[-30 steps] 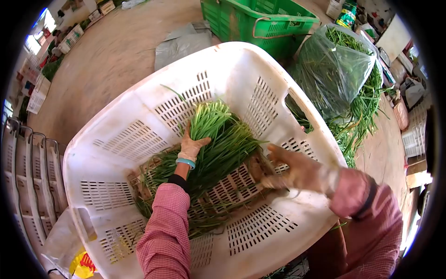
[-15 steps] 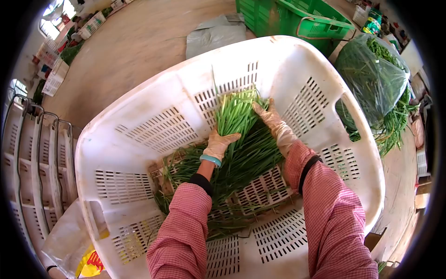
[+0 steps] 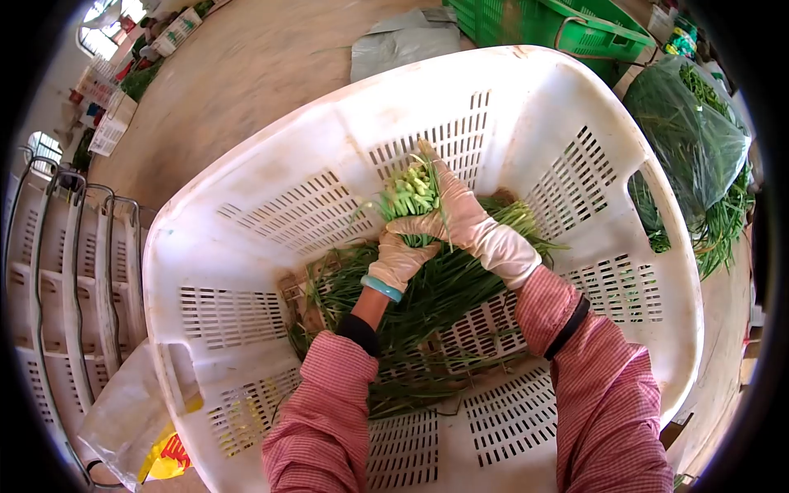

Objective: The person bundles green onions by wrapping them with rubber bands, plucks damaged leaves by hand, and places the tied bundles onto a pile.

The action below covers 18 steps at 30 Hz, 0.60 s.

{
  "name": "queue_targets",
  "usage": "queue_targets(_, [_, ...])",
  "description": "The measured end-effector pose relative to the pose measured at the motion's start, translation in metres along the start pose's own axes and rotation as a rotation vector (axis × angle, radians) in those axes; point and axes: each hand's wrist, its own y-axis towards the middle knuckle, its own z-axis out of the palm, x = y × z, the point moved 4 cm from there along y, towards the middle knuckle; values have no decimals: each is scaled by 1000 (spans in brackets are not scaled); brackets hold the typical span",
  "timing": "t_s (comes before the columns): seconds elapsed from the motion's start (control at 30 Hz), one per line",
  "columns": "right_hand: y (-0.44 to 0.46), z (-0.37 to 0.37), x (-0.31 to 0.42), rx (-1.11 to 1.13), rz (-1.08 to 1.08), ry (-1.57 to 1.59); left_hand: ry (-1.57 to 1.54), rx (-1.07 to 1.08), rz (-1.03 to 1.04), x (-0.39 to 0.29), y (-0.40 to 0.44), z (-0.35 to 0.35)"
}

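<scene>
Bundle of green stalks (image 3: 411,193): found inside the white basket (image 3: 246,164), toward its far wall, pale ends uppermost and facing away from the wearer. The left hand (image 3: 400,261) was curled around the lower part of the bundle, gripping it; some of its fingers were hidden behind the stalks. The right hand (image 3: 472,222) lay against the right side, fingers straight and reaching up beside the pale ends, with what appeared to be its thumb across the front. Whether it was also gripping could not be told. Both hands wore thin, pale gloves.

Step in hand, in this inspector's judgement: gathering and evening the stalks between the two hands. The ends stood slightly uneven, and a few thin blades strayed from the sides.

Next move, as judged: it called for a firm left grip, with light right-hand pressure to bring the ends level without bending the stalks.

Longer dark greens (image 3: 427,287) lay beneath the hands on the basket floor, some scattered toward the near side. Outside the basket, a plastic bag (image 3: 690,140) with more greens stood to the right, and a green crate (image 3: 559,25) beyond the far rim.
</scene>
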Motion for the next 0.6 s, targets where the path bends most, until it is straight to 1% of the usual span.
queue_targets(0.03, [1, 2, 3, 6, 0, 2, -320, -22, 13, 19, 2, 7])
queue_targets(0.07, [1, 6, 3, 87, 62, -19, -610, -40, 32, 26, 2, 10])
queue_targets(0.1, [1, 10, 2, 168, 123, -40, -324, -31, 70, 31, 1, 15])
queue_targets(0.13, [3, 12, 0, 174, 125, -39, -36, -21, 105, 22, -4, 16])
queue_targets(0.17, [4, 16, -4, 243, 167, -52, 90, -6, 27, 5, -12, 13])
queue_targets(0.2, [3, 20, -6, 312, 210, -66, 90, -7, 23, 3, -15, 15])
queue_targets(0.23, [2, 23, -1, 332, 289, -114, 73, -99, 86, 2, -18, 17])
queue_targets(0.27, [-1, 25, 7, 335, 287, -113, -79, -123, 102, 12, -20, 20])
queue_targets(0.33, [-9, 29, 35, 250, -61, -643, -384, -166, 147, 33, -25, 27])
queue_targets(0.37, [-14, 38, 42, 210, -77, -900, -177, -212, 226, 23, -28, 22])
queue_targets(0.4, [-20, 45, 50, 210, -80, -908, -734, -100, 162, 20, -38, 25])
queue_targets(0.43, [-26, 48, 64, 212, -36, -821, -1294, -43, 58, -1, -52, 21])
queue_targets(0.47, [-29, 48, 75, 212, 7, -732, -1296, -42, 67, -8, -57, 16])
queue_targets(0.5, [-29, 51, 76, 176, -86, -664, -1174, -80, 108, -17, -61, 6])
queue_targets(0.53, [-30, 50, 87, 168, -93, -658, -1044, -117, 145, -27, -66, -5])
queue_targets(0.6, [-32, 40, 111, 99, -2, -430, -775, -179, 222, -56, -75, -31])
